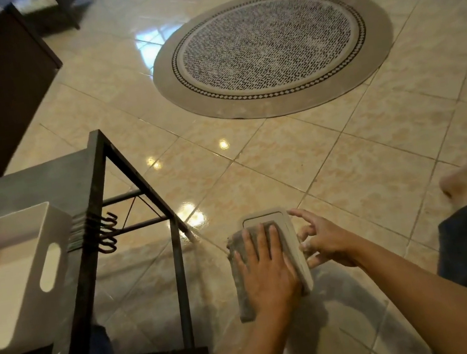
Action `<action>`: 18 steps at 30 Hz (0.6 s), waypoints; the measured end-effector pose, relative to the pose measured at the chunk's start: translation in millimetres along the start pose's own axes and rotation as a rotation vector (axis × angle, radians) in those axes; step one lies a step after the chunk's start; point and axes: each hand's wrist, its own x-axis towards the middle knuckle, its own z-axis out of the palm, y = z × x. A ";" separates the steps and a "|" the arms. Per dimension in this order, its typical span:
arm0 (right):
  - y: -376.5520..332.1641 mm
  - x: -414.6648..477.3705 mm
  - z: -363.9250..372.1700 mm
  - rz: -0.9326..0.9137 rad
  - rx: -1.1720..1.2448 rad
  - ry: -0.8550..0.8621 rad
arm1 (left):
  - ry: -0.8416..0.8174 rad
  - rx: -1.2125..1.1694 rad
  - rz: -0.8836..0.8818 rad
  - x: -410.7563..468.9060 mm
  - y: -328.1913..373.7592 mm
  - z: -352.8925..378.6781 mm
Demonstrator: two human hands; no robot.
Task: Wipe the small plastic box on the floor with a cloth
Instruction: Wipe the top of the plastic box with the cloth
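The small plastic box [277, 231] sits on the tiled floor [345, 159], right in front of the person, just past the leg of a dark table [136, 189]. A grey cloth [242, 270] lies over the near, left part of the box. The left hand [266, 269] is flat and open, with its fingers spread, and it presses the cloth down on the lid. It does not grip anything. The right hand [325, 242] is at the right side of the box, fingers half curled and loose. It seems to touch the edge to keep the box in place, but I cannot tell if it really holds on. The far end of the lid is not covered by the cloth, so I think more wiping is left to do. The floor looks shiny and smooth, so the box could slide away if the left hand pushes hard and the right hand lets go. The cloth hangs off the left side, so it could bunch up or slip off the lid. A white tray [18, 272] rests on the table, well apart from the box.
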 end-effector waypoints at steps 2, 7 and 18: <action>1.9 2.2 -0.2 0.004 -0.016 0.003 | 0.000 0.063 0.110 4.8 14.1 5.6; 0.6 -0.3 -0.4 0.007 -0.021 0.004 | 0.027 0.008 0.023 27.2 -2.9 -16.9; 1.8 -3.2 -0.9 0.019 0.038 0.005 | 0.045 -0.014 -0.014 20.1 2.5 -11.5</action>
